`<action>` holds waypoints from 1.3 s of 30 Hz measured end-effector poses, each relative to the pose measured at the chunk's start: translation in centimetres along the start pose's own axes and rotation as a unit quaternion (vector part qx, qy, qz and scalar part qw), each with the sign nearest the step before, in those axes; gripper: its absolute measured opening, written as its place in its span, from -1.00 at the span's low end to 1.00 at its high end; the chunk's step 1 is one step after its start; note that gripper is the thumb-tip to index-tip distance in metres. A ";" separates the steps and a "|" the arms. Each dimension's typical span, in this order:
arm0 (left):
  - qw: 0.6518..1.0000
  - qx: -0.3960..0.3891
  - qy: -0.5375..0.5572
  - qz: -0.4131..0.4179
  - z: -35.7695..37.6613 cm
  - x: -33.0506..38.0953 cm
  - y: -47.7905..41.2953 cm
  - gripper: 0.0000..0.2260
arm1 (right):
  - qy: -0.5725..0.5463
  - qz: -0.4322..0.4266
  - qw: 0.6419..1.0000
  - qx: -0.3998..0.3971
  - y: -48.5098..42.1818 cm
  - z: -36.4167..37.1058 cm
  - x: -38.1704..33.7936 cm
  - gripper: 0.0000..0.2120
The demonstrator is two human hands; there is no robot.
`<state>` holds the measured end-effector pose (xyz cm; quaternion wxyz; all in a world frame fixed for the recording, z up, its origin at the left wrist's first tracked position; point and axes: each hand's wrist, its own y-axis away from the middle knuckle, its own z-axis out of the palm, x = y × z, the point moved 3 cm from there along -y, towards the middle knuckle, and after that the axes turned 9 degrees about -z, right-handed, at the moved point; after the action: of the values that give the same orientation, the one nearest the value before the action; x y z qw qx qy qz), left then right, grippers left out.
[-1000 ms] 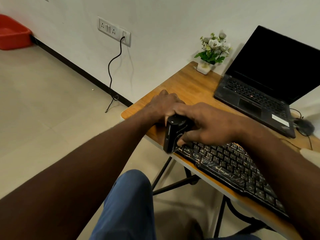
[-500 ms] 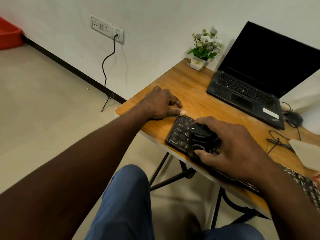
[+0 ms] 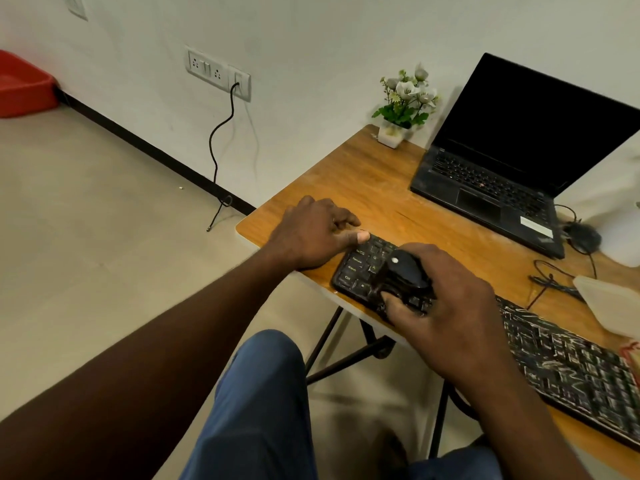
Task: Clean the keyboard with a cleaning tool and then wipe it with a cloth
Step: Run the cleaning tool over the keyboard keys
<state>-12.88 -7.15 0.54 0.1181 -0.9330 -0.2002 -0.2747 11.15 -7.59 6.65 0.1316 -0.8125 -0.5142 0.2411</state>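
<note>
A black keyboard point(image 3: 568, 365) under a clear plastic cover lies along the front edge of the wooden table point(image 3: 363, 181). My right hand point(image 3: 446, 303) grips a black cleaning tool point(image 3: 405, 270) and holds it down on the keys near the keyboard's left end. My left hand point(image 3: 318, 233) rests on the table at the keyboard's left end, its thumb touching the top left corner. A pale cloth point(image 3: 609, 303) lies on the table beyond the keyboard, to the right.
An open black laptop point(image 3: 512, 161) stands at the back of the table, with a small potted flower point(image 3: 401, 109) to its left. A black mouse point(image 3: 585, 237) and its cable lie right of the laptop. My knee point(image 3: 263, 393) is below the table edge.
My right hand has carried the cleaning tool from the keyboard's left edge onto the keys, a little to the right. My left hand, once beside the tool, now steadies the keyboard's left corner.
</note>
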 end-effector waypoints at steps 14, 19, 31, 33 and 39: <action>0.994 -0.058 -0.096 0.008 0.6 0.4 1.2 -0.49 | 0.011 -0.049 0.999 0.015 0.9 2.0 -1.0 -0.51; 0.985 -0.102 -0.139 0.008 0.3 0.4 1.0 -0.49 | -0.005 -0.069 0.997 0.021 -1.3 4.7 -2.9 -0.50; 0.990 -0.085 -0.115 0.014 0.2 0.6 1.3 -0.51 | -0.027 -0.040 0.999 0.019 -1.1 3.5 -1.7 -0.49; 0.987 -0.087 -0.135 0.023 0.2 0.7 1.3 -0.52 | -0.040 -0.020 0.999 0.023 -2.3 3.2 -1.0 -0.46; 0.995 -0.048 -0.091 -0.008 0.4 1.0 1.3 -0.60 | -0.165 0.056 0.985 -0.013 -4.1 1.0 1.9 -0.44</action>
<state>-11.36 -7.84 0.61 0.0528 -0.9570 -0.2042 -0.1993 8.11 -4.07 7.17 0.0207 -0.7907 -0.4856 0.3724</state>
